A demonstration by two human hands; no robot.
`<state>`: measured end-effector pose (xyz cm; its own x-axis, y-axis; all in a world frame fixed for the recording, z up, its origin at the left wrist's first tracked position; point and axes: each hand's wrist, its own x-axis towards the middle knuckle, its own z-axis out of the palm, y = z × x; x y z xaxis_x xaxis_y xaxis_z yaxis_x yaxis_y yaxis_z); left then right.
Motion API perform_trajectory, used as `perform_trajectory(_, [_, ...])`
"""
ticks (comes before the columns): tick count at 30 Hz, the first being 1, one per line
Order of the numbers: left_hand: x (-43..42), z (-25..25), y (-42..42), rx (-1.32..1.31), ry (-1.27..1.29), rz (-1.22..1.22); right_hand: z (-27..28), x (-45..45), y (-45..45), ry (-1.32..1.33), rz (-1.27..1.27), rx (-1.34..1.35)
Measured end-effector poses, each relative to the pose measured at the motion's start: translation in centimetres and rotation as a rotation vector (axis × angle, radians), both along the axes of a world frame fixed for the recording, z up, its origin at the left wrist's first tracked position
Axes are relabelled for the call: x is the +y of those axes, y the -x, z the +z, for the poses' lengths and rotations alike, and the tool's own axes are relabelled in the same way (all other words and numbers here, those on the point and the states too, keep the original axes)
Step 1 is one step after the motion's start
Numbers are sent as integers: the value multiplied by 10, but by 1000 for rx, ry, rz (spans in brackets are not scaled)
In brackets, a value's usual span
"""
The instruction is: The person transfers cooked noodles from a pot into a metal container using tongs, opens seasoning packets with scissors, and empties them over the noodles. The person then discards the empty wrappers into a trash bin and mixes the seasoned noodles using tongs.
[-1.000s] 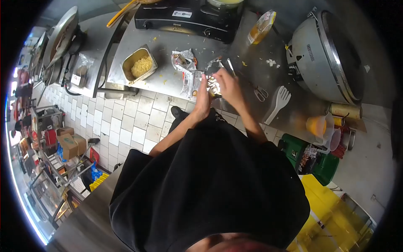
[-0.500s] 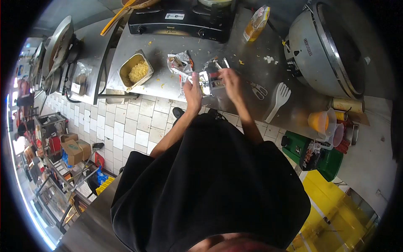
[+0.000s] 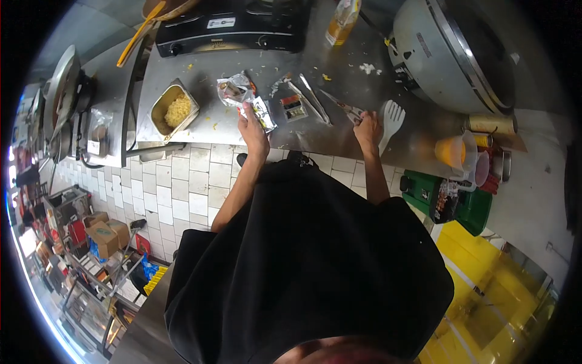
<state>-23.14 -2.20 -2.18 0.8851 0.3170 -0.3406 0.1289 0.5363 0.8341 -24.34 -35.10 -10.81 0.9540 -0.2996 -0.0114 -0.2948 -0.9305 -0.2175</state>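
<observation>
My left hand (image 3: 253,134) is closed on a white, black and yellow packet (image 3: 264,114) at the counter's front edge. Just behind it lies a crumpled, torn plastic wrapper (image 3: 235,91). My right hand (image 3: 367,131) has its fingers wrapped round the handles of a pair of scissors (image 3: 347,110), whose blades point away to the left. Between the hands, metal tongs (image 3: 315,100) rest on the steel counter beside a small red and dark packet (image 3: 293,108). A pale slotted spatula (image 3: 393,120) lies right of my right hand, partly behind the wrist.
A metal container (image 3: 156,116) of yellow shreds or noodles stands left. Behind are a black gas stove (image 3: 242,37) and a yellow bag (image 3: 342,24); a big grey cooker (image 3: 424,54) is right. Plastic jugs (image 3: 450,151) stand near a green bin (image 3: 418,188).
My right hand has moved right, from the tongs to the scissors, and now grips them. The tongs lie on the counter. My left hand still holds the packet, and the camera view has shifted.
</observation>
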Motion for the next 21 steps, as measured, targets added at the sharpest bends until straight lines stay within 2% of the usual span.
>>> perform_trajectory(2, [-4, -10, -2, 16, 0, -23, -3, -10, 4, 5, 42, 28])
perform_trajectory(5, [-24, -5, -9, 89, -74, 93, -4, -17, -6, 31, 141, 23])
perform_trajectory(7, [-28, -5, -10, 76, -96, 15, -10, -26, -13, 24, 223, 112])
perform_trajectory(10, [-39, 1, -15, 63, -168, -37, -5, -40, -14, -133, 237, 384])
perform_trajectory(13, [-51, 7, -18, 21, -267, -18, 17, -48, 13, -335, 111, 388])
perform_trajectory(16, [-56, 5, -22, 29, -348, -73, 15, -39, 46, -570, 59, 175])
perform_trajectory(19, [-64, -12, -31, -11, -418, -34, 65, 16, 70, -1370, -110, 176])
perform_trajectory(20, [-65, -13, -31, -9, -460, -30, 63, 21, 72, -1537, -88, 239])
perform_trajectory(21, [-69, 0, -31, -10, -386, -10, 59, 25, 74, -1705, -67, 300])
